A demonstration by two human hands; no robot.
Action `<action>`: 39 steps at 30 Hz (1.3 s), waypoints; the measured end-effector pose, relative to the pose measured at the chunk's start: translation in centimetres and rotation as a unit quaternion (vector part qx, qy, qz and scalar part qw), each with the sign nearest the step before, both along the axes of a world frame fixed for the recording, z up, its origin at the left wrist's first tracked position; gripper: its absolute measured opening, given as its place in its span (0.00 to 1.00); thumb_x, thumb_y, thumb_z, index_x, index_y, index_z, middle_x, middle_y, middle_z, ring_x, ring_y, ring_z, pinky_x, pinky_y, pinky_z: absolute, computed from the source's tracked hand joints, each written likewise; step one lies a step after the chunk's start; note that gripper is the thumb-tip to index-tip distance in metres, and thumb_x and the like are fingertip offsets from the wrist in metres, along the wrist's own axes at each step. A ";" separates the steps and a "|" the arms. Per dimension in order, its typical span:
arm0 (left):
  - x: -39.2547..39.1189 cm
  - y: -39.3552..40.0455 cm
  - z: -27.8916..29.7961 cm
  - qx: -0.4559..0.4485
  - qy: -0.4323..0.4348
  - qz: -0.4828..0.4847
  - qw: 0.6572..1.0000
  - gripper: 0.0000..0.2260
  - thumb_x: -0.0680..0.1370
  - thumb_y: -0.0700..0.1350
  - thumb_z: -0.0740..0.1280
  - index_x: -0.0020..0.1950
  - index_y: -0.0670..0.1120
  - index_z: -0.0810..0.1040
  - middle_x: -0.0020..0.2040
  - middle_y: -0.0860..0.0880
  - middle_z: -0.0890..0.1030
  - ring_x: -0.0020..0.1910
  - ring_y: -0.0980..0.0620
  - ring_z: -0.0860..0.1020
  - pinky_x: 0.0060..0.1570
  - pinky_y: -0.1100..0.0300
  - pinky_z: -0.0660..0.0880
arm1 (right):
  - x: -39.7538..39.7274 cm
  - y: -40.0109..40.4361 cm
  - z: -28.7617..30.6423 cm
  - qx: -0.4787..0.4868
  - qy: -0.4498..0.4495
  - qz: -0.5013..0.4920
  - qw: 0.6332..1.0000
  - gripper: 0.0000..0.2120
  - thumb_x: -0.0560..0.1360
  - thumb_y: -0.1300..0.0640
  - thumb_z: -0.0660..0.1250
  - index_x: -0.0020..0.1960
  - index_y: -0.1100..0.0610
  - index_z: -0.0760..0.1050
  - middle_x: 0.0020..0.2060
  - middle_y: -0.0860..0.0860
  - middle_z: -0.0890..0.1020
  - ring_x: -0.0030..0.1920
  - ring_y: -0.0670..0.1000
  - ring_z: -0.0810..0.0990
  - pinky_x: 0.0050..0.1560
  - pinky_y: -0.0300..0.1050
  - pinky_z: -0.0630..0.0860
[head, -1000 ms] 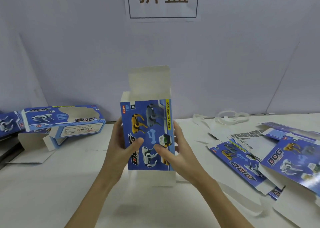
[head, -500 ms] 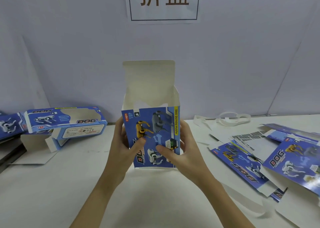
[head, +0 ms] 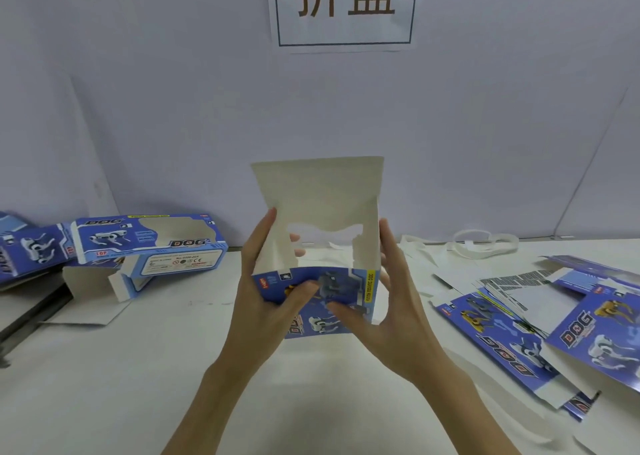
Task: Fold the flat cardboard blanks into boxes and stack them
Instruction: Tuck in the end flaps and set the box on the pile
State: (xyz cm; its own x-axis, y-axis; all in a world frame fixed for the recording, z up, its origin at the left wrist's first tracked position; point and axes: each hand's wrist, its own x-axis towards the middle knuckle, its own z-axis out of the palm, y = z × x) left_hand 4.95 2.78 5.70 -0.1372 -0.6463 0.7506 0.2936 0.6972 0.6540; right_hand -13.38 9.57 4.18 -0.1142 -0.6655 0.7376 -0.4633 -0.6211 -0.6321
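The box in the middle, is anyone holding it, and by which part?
Yes. Both hands hold the half-opened box: left hand on its left edge, right hand on its right edge, thumbs on the printed front.

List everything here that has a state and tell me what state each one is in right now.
Held box: opened into a tube, upright, top flap up, unclosed.
Left hand: grips the box's left side.
Right hand: grips the box's right side.
Folded box: lying on its side, end flaps open.
Flat blanks: unfolded, piled loosely at right.
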 end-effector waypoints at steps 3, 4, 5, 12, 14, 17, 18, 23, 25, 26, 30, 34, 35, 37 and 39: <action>-0.2 0.3 0.1 -0.025 0.009 -0.002 1.000 0.31 0.73 0.46 0.74 0.70 0.73 0.71 0.70 0.62 0.74 0.64 0.56 0.80 0.47 0.65 0.82 | 0.0 0.2 0.3 -0.046 0.039 -0.016 0.998 0.48 0.76 0.47 0.76 0.85 0.40 0.50 0.78 0.36 0.62 0.74 0.39 0.69 0.59 0.24 0.73; -0.2 0.3 0.1 -0.029 0.009 -0.003 1.000 0.30 0.73 0.46 0.74 0.69 0.71 0.72 0.69 0.60 0.75 0.62 0.56 0.80 0.48 0.65 0.82 | -0.2 0.3 0.4 -0.051 0.048 -0.020 0.997 0.46 0.75 0.48 0.77 0.84 0.40 0.52 0.77 0.37 0.64 0.74 0.41 0.69 0.59 0.24 0.73; -0.2 0.3 0.1 -0.031 0.005 -0.002 0.999 0.29 0.73 0.46 0.74 0.68 0.70 0.73 0.67 0.57 0.76 0.61 0.55 0.80 0.49 0.65 0.82 | -0.3 0.5 0.4 -0.051 0.056 -0.022 0.997 0.43 0.75 0.48 0.77 0.82 0.39 0.56 0.75 0.39 0.67 0.72 0.43 0.72 0.59 0.25 0.73; 0.2 -0.1 -0.1 -0.073 -0.083 0.043 0.993 0.27 0.71 0.45 0.79 0.61 0.68 0.72 0.58 0.69 0.73 0.61 0.61 0.77 0.58 0.67 0.77 | -0.2 0.4 -0.2 -0.030 0.072 -0.041 0.996 0.33 0.75 0.47 0.78 0.73 0.35 0.64 0.66 0.39 0.73 0.66 0.45 0.76 0.54 0.30 0.78; 0.3 -0.1 0.1 -0.077 -0.082 0.039 0.993 0.25 0.72 0.48 0.79 0.61 0.67 0.72 0.58 0.68 0.73 0.61 0.60 0.77 0.58 0.68 0.76 | -0.1 0.4 -0.2 -0.018 0.052 -0.036 0.998 0.32 0.74 0.46 0.79 0.71 0.34 0.66 0.66 0.39 0.74 0.67 0.43 0.76 0.54 0.27 0.76; 0.3 0.1 0.4 -0.049 -0.091 0.014 0.995 0.26 0.73 0.51 0.78 0.66 0.66 0.72 0.63 0.64 0.74 0.67 0.52 0.76 0.63 0.57 0.79 | -0.1 0.5 -0.2 -0.012 0.038 -0.039 0.998 0.31 0.73 0.45 0.80 0.69 0.33 0.67 0.66 0.39 0.75 0.68 0.43 0.76 0.54 0.29 0.77; 0.3 0.1 0.5 -0.051 -0.093 0.004 0.994 0.28 0.74 0.50 0.76 0.70 0.64 0.69 0.67 0.63 0.73 0.70 0.51 0.75 0.63 0.55 0.79 | 0.0 0.5 -0.2 -0.008 0.024 -0.031 0.999 0.32 0.72 0.44 0.80 0.69 0.33 0.67 0.67 0.37 0.74 0.68 0.44 0.76 0.54 0.33 0.80; 1.5 -1.3 -0.1 0.068 -0.170 -0.079 0.980 0.44 0.75 0.56 0.78 0.81 0.69 0.53 0.75 0.58 0.72 0.71 0.46 0.77 0.57 0.49 0.83 | 0.2 0.3 1.0 -0.003 -0.156 0.019 0.988 0.45 0.70 0.55 0.81 0.80 0.39 0.62 0.68 0.53 0.79 0.64 0.56 0.83 0.59 0.49 0.83; 1.9 -1.9 -0.8 0.127 -0.219 -0.102 0.962 0.38 0.75 0.55 0.78 0.77 0.73 0.59 0.69 0.55 0.77 0.66 0.46 0.81 0.52 0.52 0.85 | -0.3 0.1 1.3 -0.004 -0.210 0.048 0.976 0.46 0.73 0.61 0.80 0.81 0.40 0.60 0.65 0.55 0.82 0.63 0.58 0.84 0.60 0.51 0.83; 1.8 -2.2 -1.2 0.145 -0.230 -0.094 0.958 0.34 0.75 0.55 0.77 0.74 0.73 0.64 0.67 0.54 0.79 0.65 0.47 0.82 0.50 0.55 0.85 | -0.6 -0.1 1.3 -0.001 -0.225 0.046 0.973 0.46 0.74 0.61 0.80 0.81 0.38 0.59 0.65 0.53 0.83 0.64 0.56 0.84 0.59 0.50 0.83; 0.8 -2.6 -1.6 0.202 -0.158 -0.071 0.964 0.24 0.72 0.61 0.78 0.66 0.66 0.76 0.60 0.55 0.85 0.60 0.51 0.84 0.49 0.62 0.82 | -0.8 -0.4 0.9 0.088 -0.253 0.017 0.963 0.44 0.72 0.44 0.78 0.77 0.26 0.55 0.64 0.50 0.82 0.63 0.52 0.84 0.57 0.49 0.84; 0.2 -2.5 -1.5 0.265 -0.047 -0.069 0.961 0.33 0.65 0.67 0.80 0.67 0.61 0.77 0.61 0.53 0.86 0.58 0.51 0.85 0.51 0.59 0.83 | -0.3 -0.7 -0.4 0.226 -0.202 0.063 0.951 0.42 0.70 0.38 0.78 0.76 0.26 0.57 0.64 0.51 0.83 0.61 0.50 0.85 0.58 0.47 0.82; 0.0 -2.4 -1.4 0.287 -0.036 -0.072 0.955 0.32 0.66 0.66 0.80 0.67 0.62 0.76 0.60 0.53 0.86 0.57 0.49 0.86 0.49 0.56 0.84 | 0.1 -0.7 -0.7 0.247 -0.197 0.076 0.946 0.40 0.70 0.36 0.76 0.76 0.27 0.59 0.63 0.51 0.84 0.60 0.50 0.86 0.54 0.45 0.84; -0.1 -2.3 -1.3 0.316 -0.037 -0.071 0.945 0.28 0.70 0.63 0.77 0.68 0.66 0.72 0.59 0.55 0.86 0.55 0.49 0.87 0.44 0.55 0.85 | 0.8 -0.8 -1.0 0.261 -0.202 0.079 0.941 0.36 0.71 0.33 0.74 0.74 0.27 0.62 0.61 0.51 0.84 0.59 0.50 0.86 0.50 0.46 0.85; 0.0 -2.5 -1.3 0.331 -0.058 -0.088 0.938 0.25 0.75 0.63 0.71 0.71 0.70 0.69 0.61 0.56 0.85 0.56 0.49 0.86 0.44 0.53 0.85 | 1.0 -1.0 -1.1 0.254 -0.198 0.060 0.945 0.31 0.75 0.32 0.69 0.74 0.26 0.62 0.60 0.51 0.84 0.59 0.50 0.86 0.50 0.48 0.85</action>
State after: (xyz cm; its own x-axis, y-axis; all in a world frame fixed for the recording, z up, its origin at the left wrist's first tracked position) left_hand 4.95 0.29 4.39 -0.3408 -0.9252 0.1669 0.2663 0.0753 0.9610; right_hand -12.33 8.60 3.04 -0.2154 -0.9480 0.2344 -0.0747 -0.2234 -0.9719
